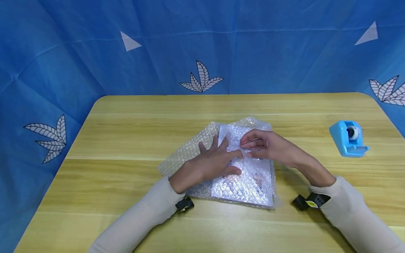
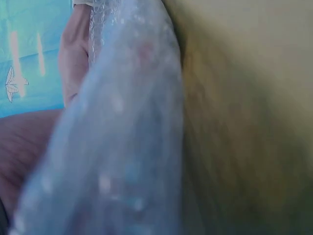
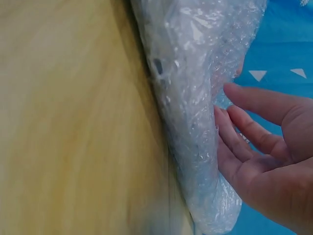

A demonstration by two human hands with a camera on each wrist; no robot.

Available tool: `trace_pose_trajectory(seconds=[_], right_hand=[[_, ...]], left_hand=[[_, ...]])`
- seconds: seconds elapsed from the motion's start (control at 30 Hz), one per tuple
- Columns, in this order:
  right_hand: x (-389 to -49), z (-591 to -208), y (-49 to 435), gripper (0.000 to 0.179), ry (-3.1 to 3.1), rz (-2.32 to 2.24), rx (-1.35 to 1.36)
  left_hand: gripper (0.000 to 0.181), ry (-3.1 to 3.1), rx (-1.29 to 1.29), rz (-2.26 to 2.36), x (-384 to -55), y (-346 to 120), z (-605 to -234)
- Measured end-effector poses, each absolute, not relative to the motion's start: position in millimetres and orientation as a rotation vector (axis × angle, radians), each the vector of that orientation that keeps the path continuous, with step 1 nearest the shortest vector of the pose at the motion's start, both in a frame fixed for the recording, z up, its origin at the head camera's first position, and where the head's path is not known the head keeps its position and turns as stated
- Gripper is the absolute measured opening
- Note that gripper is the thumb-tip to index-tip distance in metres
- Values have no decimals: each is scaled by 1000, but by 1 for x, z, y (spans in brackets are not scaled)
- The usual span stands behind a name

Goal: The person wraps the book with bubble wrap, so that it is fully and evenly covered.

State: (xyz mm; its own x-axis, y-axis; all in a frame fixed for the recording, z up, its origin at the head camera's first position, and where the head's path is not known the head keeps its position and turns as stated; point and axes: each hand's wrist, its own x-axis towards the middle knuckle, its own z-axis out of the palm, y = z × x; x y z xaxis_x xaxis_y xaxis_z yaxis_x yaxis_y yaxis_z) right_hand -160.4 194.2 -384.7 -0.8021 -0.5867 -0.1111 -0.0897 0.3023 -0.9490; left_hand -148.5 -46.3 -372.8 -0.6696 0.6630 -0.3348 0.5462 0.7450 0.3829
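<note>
A flat printed item, perhaps a book or booklet, lies on the table under clear bubble wrap. Part of the wrap spreads out to the left and behind it. My left hand rests on top with its fingers spread, near the middle of the package. Just to the right, my right hand has its fingertips at the wrap's upper surface, bent slightly, the thumb apart from them. In the right wrist view the right hand's fingers touch the bubble wrap, with nothing visibly pinched. The left wrist view is blurred by the wrap.
A blue tape dispenser with a small roll stands on the right side of the wooden table. Blue patterned cloth hangs behind the table and along its sides.
</note>
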Motion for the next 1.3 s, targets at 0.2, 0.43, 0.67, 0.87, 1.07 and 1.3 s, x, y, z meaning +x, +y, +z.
trace_pose_trajectory(seconds=[0.2,0.43,0.67,0.87,1.07,1.3], right_hand=[[-156,-384,188,39,2274,-1410,-662],[-152,-384,182,36,2362,-1350,-665],[-152,-382,181,37,2404,-1322,-674],[-152,-383,182,38,2426,-1308,-687],[-151,-384,182,39,2437,-1304,-708],[-151,-383,181,40,2440,-1293,-714]], left_hand=[[59,2404,963,295,-155,-55,-367],[71,2338,962,346,-159,-62,-363],[67,2419,970,445,-158,-60,-366],[73,2534,1044,473,-154,-60,-369],[121,2578,888,582,-153,-58,-370],[127,2526,822,668,-154,-56,-370]])
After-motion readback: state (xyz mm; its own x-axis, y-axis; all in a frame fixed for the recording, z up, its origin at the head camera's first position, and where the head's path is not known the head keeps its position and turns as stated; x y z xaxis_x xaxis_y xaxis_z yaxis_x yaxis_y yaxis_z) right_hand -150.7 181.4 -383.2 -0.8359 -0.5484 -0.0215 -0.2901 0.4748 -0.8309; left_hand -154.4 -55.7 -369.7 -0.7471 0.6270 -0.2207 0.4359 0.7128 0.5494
